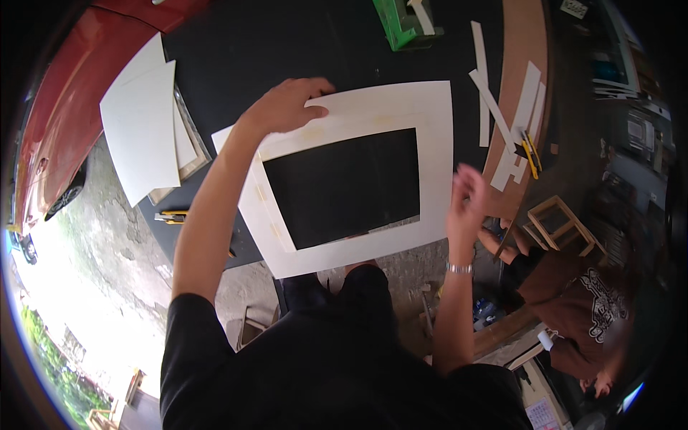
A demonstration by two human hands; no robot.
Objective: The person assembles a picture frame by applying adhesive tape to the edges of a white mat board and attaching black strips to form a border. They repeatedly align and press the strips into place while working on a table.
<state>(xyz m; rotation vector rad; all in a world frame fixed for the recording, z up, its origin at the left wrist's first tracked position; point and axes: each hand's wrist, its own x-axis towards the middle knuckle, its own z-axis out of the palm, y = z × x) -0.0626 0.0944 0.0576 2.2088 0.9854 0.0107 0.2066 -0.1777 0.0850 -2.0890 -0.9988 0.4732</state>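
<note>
Left hand (290, 106): at the far edge of the white frame (435, 158); we cannot tell whether our fingers clamp it.
Right hand (468, 193): fingers loosely curled, blurred; whether together, we cannot tell.
White frame: just left of our right fingers.

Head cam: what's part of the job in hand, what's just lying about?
In the job:
- white frame
- left hand, at its top edge
- right hand, by its right edge, contact unclear

Probably lying about, untouched:
- white sheets, left
- white strips, right
- yellow knife beside them
- green object
</note>
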